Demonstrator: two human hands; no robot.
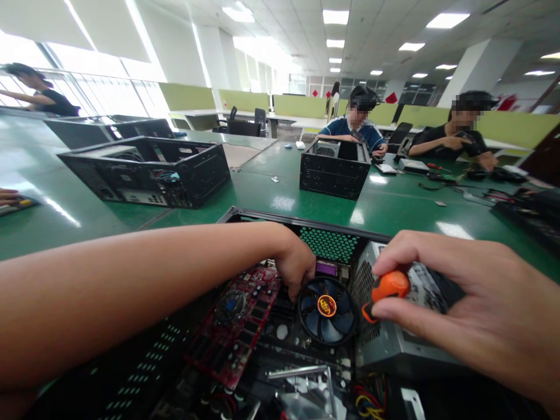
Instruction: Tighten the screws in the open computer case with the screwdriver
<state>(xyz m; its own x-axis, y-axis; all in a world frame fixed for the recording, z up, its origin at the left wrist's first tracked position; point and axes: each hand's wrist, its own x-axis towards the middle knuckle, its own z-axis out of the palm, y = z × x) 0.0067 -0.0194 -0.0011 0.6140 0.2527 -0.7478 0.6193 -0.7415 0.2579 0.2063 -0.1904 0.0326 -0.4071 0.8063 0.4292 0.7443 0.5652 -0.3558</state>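
Observation:
An open computer case (pixel 306 224) lies in front of me on the green table (pixel 394 204). My left hand (pixel 295 262) reaches down into it, fingers curled against the board between the red graphics card (pixel 238 324) and the black CPU fan (pixel 327 309); what the fingertips grip is hidden. My right hand (pixel 464 297) pinches the orange handle of a screwdriver (pixel 387 289) above the grey power supply (pixel 394 341). The screwdriver's shaft is not visible.
Two more open black cases (pixel 149 169) (pixel 335 166) stand farther back on the table. Two people sit across at the right with tools and cables (pixel 476 186). Another person stands at the far left. A hand rests at the left edge.

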